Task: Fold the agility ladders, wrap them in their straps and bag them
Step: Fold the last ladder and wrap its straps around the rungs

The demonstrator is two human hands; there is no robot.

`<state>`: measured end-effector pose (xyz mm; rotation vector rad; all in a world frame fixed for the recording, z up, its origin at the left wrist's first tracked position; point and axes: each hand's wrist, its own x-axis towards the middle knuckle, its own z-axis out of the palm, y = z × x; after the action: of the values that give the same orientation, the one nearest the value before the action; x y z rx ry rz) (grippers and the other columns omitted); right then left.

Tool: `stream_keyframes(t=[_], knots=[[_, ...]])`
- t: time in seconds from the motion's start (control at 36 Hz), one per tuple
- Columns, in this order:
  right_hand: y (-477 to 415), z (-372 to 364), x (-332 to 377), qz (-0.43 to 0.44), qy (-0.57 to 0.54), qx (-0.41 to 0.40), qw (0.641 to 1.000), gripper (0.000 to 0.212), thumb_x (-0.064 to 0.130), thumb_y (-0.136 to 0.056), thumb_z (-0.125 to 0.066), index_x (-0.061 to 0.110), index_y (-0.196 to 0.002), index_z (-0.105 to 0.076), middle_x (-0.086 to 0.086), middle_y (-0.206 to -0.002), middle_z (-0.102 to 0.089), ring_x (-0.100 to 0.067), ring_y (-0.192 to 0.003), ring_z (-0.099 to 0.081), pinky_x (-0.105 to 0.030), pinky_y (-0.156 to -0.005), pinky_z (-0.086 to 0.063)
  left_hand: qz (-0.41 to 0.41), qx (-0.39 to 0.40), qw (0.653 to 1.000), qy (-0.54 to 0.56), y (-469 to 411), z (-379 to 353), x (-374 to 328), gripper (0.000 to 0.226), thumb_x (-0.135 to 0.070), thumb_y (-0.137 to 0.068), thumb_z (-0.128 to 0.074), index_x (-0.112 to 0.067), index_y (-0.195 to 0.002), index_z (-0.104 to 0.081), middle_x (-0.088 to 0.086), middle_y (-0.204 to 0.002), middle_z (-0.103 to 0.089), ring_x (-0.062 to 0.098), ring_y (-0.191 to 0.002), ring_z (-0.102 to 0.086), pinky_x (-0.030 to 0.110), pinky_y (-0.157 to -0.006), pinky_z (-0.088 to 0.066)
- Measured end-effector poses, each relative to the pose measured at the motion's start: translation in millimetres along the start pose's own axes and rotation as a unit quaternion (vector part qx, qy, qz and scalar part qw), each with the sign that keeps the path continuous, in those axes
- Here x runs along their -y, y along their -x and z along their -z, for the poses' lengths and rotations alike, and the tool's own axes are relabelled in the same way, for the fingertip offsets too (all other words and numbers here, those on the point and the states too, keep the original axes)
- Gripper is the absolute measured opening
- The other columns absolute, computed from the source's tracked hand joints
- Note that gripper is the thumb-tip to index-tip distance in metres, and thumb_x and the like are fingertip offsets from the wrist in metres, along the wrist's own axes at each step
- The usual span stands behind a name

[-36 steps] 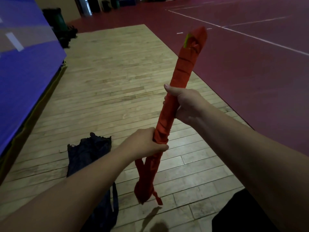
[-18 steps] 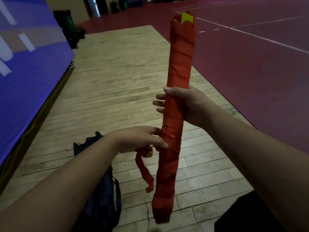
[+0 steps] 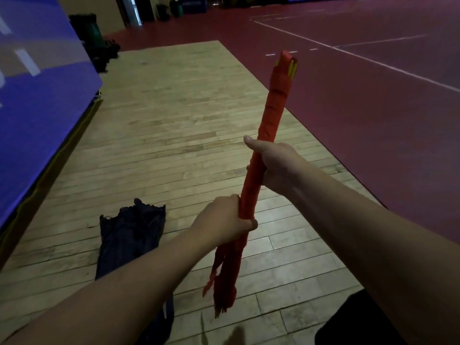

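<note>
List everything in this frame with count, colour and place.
ladder bundle: one, red-orange strap wrapping, yellow showing at the top end, held tilted above the floor
loose strap end: one, red-orange, hanging beside the bundle's lower end
bag: one, dark navy, lying on the wooden floor, lower left
wooden floor: one area, pale planks, centre
court floor: one area, dark red, white lines, right
panel: one, blue, left edge
bin: one, green, far left
dark shape: one, black, bottom right, unidentifiable
left hand: one, grips the bundle low down
right hand: one, grips the bundle's middle
</note>
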<state>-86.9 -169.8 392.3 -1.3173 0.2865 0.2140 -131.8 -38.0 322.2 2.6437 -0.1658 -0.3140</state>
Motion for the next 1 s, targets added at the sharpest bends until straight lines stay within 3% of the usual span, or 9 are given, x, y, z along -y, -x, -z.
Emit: stream_keyframes(t=[0.11,0.19,0.33,0.56,0.67,0.72,0.81,0.92,1.0], knots=[[7.3,12.7,9.6,0.025,0.038,0.117,0.992,0.026,0.029,-0.091,-0.069,0.012,-0.109,-0.059,-0.003,-0.098,-0.058,-0.020,-0.095,-0.056,-0.040,-0.089,-0.049,-0.029,0.080,0.984,0.155,1.7,21.6,2.8,0.026,-0.039,-0.082,-0.076,-0.036,-0.105,-0.066,-0.011,-0.087,-0.072,0.001,-0.072,-0.069,0.021,-0.067,-0.057],[11.9,13.4,13.1,0.057,0.028,0.185,0.981,0.037,0.028,-0.091,-0.069,0.013,-0.123,-0.058,0.000,-0.095,-0.066,-0.017,-0.088,-0.063,-0.034,-0.075,-0.053,-0.060,0.160,0.950,0.262,7.4,42.8,0.6,0.015,-0.026,-0.084,-0.077,-0.022,-0.095,-0.068,-0.007,-0.073,-0.068,0.010,-0.060,-0.061,0.023,-0.061,-0.051],[17.6,2.7,7.5,0.061,-0.022,0.291,0.955,0.025,0.010,-0.097,-0.058,0.005,-0.120,-0.050,-0.022,-0.101,-0.066,-0.036,-0.094,-0.069,-0.048,-0.088,-0.058,-0.085,0.275,0.916,0.280,15.9,58.8,2.0,0.021,-0.020,-0.083,-0.078,-0.019,-0.101,-0.067,-0.011,-0.069,-0.064,0.003,-0.053,-0.049,0.016,-0.050,-0.039],[10.5,-4.1,1.1,0.095,-0.020,0.123,0.988,0.010,0.003,-0.094,-0.063,0.002,-0.099,-0.055,-0.012,-0.075,-0.058,-0.022,-0.062,-0.058,-0.034,-0.061,-0.054,-0.038,0.174,0.965,0.195,8.8,41.4,-1.2,0.042,-0.049,-0.083,-0.072,-0.024,-0.115,-0.062,-0.005,-0.087,-0.070,0.010,-0.061,-0.061,0.029,-0.064,-0.056],[0.6,-4.0,-3.5,0.104,-0.023,0.034,0.994,0.022,0.015,-0.093,-0.070,0.000,-0.101,-0.056,-0.010,-0.079,-0.055,-0.021,-0.069,-0.059,-0.039,-0.070,-0.053,-0.004,0.086,0.987,0.136,5.2,30.7,-2.7,0.043,-0.064,-0.079,-0.069,-0.031,-0.106,-0.063,-0.010,-0.089,-0.073,0.004,-0.074,-0.069,0.028,-0.074,-0.057],[1.0,-6.1,-5.1,0.100,-0.024,0.023,0.994,0.041,0.024,-0.091,-0.075,-0.002,-0.115,-0.054,-0.010,-0.087,-0.054,-0.023,-0.081,-0.058,-0.043,-0.078,-0.052,-0.008,0.085,0.988,0.127,6.6,30.2,-4.2,0.037,-0.062,-0.080,-0.070,-0.033,-0.102,-0.062,-0.013,-0.088,-0.073,-0.003,-0.073,-0.068,0.020,-0.063,-0.053],[9.0,-11.1,-1.3,0.081,-0.065,0.057,0.993,0.054,0.031,-0.085,-0.078,0.000,-0.120,-0.050,-0.010,-0.089,-0.051,-0.023,-0.083,-0.055,-0.040,-0.074,-0.048,-0.013,0.080,0.986,0.146,5.4,34.8,-3.3,0.017,-0.044,-0.086,-0.071,-0.031,-0.095,-0.064,-0.013,-0.079,-0.071,0.000,-0.067,-0.066,0.020,-0.058,-0.054],[22.0,-5.0,14.1,0.083,-0.071,0.202,0.973,0.018,0.028,-0.094,-0.061,0.012,-0.089,-0.058,0.003,-0.065,-0.054,-0.009,-0.059,-0.053,-0.024,-0.059,-0.044,-0.023,0.134,0.960,0.246,10.3,56.6,-3.6,0.016,-0.031,-0.084,-0.075,-0.019,-0.092,-0.069,0.002,-0.079,-0.060,0.014,-0.064,-0.050,0.024,-0.057,-0.041],[32.3,0.4,19.0,0.073,-0.043,0.297,0.951,0.025,0.023,-0.104,-0.043,0.011,-0.092,-0.060,0.008,-0.065,-0.063,-0.004,-0.059,-0.061,-0.020,-0.059,-0.050,-0.039,0.192,0.947,0.254,19.1,64.9,-3.1,0.017,-0.025,-0.085,-0.075,-0.025,-0.099,-0.067,-0.009,-0.089,-0.071,0.005,-0.074,-0.065,0.017,-0.064,-0.049]])
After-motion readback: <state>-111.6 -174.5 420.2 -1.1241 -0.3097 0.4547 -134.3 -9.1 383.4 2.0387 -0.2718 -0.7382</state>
